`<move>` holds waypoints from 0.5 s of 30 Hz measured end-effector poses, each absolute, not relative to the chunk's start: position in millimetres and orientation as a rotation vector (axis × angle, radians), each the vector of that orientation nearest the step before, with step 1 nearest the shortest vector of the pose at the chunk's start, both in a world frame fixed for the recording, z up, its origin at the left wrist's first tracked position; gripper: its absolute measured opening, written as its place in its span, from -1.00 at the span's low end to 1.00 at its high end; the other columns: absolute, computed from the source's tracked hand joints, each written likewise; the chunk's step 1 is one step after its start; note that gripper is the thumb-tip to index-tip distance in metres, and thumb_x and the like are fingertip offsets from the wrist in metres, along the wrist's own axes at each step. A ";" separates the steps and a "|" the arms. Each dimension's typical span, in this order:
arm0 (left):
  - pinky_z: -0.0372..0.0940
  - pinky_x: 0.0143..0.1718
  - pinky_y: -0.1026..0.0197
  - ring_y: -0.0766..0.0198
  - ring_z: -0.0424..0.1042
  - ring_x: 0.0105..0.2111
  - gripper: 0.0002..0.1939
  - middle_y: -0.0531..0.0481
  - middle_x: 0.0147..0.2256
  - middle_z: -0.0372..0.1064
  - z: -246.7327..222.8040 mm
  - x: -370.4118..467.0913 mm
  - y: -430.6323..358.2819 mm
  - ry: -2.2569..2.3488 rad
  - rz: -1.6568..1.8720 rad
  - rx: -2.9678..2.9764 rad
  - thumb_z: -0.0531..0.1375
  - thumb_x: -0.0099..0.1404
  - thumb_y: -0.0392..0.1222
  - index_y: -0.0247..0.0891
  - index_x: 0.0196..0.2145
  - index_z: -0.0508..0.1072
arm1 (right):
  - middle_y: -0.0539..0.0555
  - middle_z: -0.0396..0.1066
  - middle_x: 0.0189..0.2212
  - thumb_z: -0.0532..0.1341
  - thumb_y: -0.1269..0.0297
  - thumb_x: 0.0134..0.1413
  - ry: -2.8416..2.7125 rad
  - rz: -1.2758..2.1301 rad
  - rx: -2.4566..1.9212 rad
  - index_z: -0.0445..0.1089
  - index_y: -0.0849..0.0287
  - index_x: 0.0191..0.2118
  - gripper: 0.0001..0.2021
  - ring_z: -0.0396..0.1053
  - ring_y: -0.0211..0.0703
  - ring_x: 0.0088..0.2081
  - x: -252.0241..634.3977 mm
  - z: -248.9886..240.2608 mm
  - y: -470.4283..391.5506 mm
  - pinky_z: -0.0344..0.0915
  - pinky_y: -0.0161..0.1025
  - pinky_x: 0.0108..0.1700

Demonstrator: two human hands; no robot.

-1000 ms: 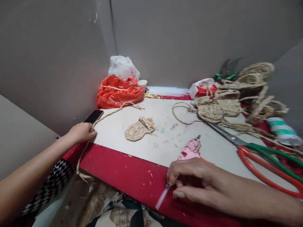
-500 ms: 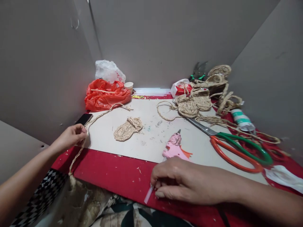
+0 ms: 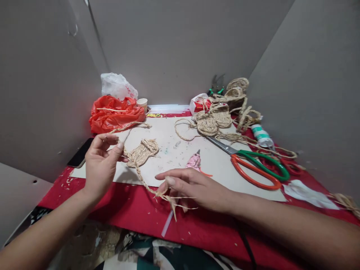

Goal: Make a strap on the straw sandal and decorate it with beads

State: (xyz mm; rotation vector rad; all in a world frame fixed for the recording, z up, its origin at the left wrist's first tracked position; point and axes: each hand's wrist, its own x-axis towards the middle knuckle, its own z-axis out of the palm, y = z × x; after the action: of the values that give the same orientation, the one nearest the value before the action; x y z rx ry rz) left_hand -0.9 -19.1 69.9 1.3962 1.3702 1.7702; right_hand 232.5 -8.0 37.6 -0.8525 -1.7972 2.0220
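Note:
My left hand (image 3: 102, 159) is closed in a pinch on a braided straw cord (image 3: 140, 178). One length of the cord runs back toward the red bag, and the other slants down to a frayed end near my right hand (image 3: 194, 189). That hand is open, index finger stretched out, with the loose strands against its lower fingers. Partly behind the cord lies a coiled straw sole-shaped piece (image 3: 144, 152) on the white board (image 3: 171, 131). A pink glue gun (image 3: 194, 161) lies behind my right hand, its clear glue stick (image 3: 167, 224) showing below.
Large scissors (image 3: 239, 153) with green and orange handles lie at the right. Behind them are woven straw pieces (image 3: 209, 122) and a white-and-green roll (image 3: 262, 135). A red plastic bag (image 3: 112, 112), paper cup (image 3: 142, 104) and phone (image 3: 80, 153) occupy the left. Grey panels enclose the table.
My left hand has lifted and moved right with the cord, bringing its frayed end beside my right hand. My right hand has come up from the glue stick. The view has shifted slightly.

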 end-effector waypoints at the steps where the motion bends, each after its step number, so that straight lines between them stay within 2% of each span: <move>1: 0.42 -0.56 0.33 0.44 0.33 -0.55 -0.78 0.07 -0.30 0.31 66.7 4.7 -18.6 1.370 1.773 1.405 0.32 0.11 -0.21 -0.22 -0.30 0.36 | 0.17 0.47 -0.21 0.13 -0.15 0.13 -1.757 2.078 -0.827 0.35 0.27 0.02 -0.43 0.37 -0.31 -0.46 231.3 36.5 -8.5 0.27 -0.39 -0.52; 4: 0.41 -0.57 0.34 0.46 0.32 -0.56 -0.77 0.08 -0.28 0.30 58.1 16.6 -16.8 1.349 1.761 1.399 0.32 0.11 -0.20 -0.21 -0.31 0.34 | 0.08 0.48 -0.36 0.30 -0.09 -0.02 -1.595 2.233 -0.833 0.38 0.25 -0.09 -0.48 0.32 -0.36 -0.54 227.3 34.0 -9.7 0.25 -0.40 -0.53; 7: 0.39 -0.51 0.37 0.45 0.36 -0.53 -0.74 0.11 -0.34 0.31 53.6 21.0 -13.9 1.340 1.736 1.299 0.33 0.08 -0.23 -0.22 -0.30 0.34 | 0.01 0.45 -0.49 0.41 0.05 -0.16 -1.498 2.282 -0.870 0.42 0.29 -0.26 -0.57 0.35 -0.35 -0.51 225.7 34.1 -11.0 0.28 -0.37 -0.39; 9: 0.38 -0.44 0.37 0.40 0.44 -0.48 -0.69 0.11 -0.38 0.36 55.0 20.7 -10.7 1.307 1.675 1.153 0.33 0.06 -0.27 -0.21 -0.25 0.33 | -0.02 0.42 -0.53 0.40 0.11 -0.13 -1.592 2.257 -0.853 0.46 0.31 -0.34 -0.66 0.34 -0.37 -0.49 226.7 35.5 -12.6 0.26 -0.38 -0.34; 11: 0.38 -0.41 0.34 0.34 0.50 -0.44 -0.67 0.06 -0.35 0.43 60.9 19.1 -5.8 1.252 1.601 1.001 0.30 0.08 -0.29 -0.20 -0.20 0.31 | -0.04 0.39 -0.54 0.36 0.20 -0.06 -1.789 2.215 -0.814 0.49 0.32 -0.33 -0.74 0.27 -0.42 -0.52 229.2 37.0 -15.5 0.21 -0.42 -0.38; 13: 0.39 -0.44 0.34 0.35 0.50 -0.46 -0.74 0.00 -0.29 0.47 70.8 16.5 1.2 1.223 1.586 0.877 0.24 0.14 -0.30 -0.23 -0.20 0.30 | -0.05 0.36 -0.55 0.31 0.27 0.00 -2.027 2.166 -0.745 0.51 0.34 -0.28 -0.79 0.22 -0.44 -0.54 231.9 37.7 -19.6 0.17 -0.45 -0.43; 15: 0.36 -0.51 0.39 0.43 0.44 -0.54 -0.85 0.02 -0.32 0.46 83.2 12.5 10.2 1.235 1.627 0.786 0.17 0.20 -0.34 -0.25 -0.24 0.31 | -0.05 0.36 -0.55 0.28 0.34 0.03 -2.282 2.073 -0.621 0.52 0.34 -0.24 -0.81 0.23 -0.43 -0.54 234.2 37.8 -23.7 0.15 -0.48 -0.46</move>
State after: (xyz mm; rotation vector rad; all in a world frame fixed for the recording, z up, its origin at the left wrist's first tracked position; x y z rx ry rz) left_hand 12.5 10.2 83.2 0.7863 1.2355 1.6270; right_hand 234.2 -23.7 37.8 -0.6215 -2.2823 2.0735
